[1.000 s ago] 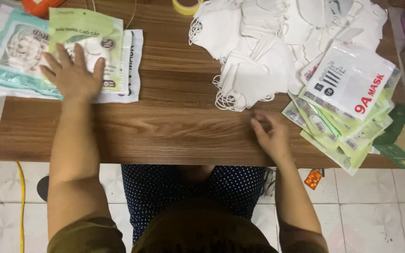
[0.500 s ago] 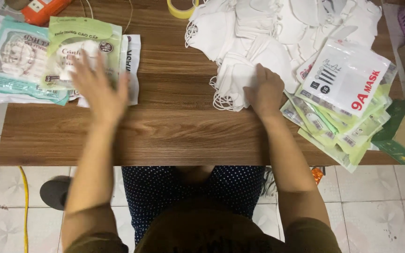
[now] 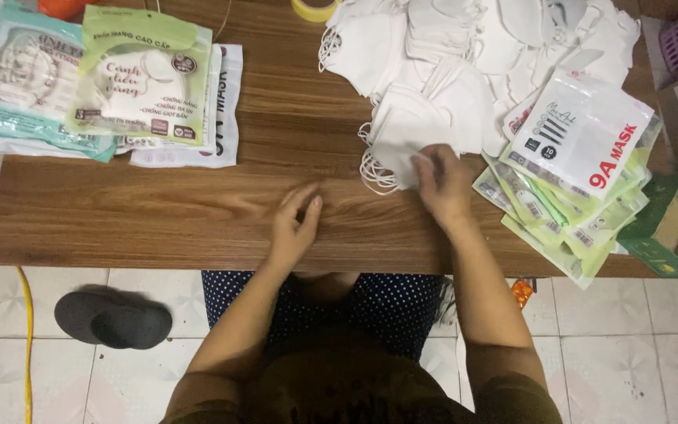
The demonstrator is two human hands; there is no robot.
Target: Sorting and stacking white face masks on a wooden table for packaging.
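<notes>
White face mask (image 3: 402,149) pinched in right hand (image 3: 442,184) fingers at edge of mask pile (image 3: 464,55); left hand (image 3: 296,228) resting on wooden bench (image 3: 158,212), fingers loosely apart.

We see a white face mask (image 3: 402,153) lying flat on the wooden table (image 3: 158,212), at the front edge of the big heap of white masks (image 3: 472,47). Its thin ear loops hang out on its left side. Its right corner is covered by fingers, pinched there.
</notes>
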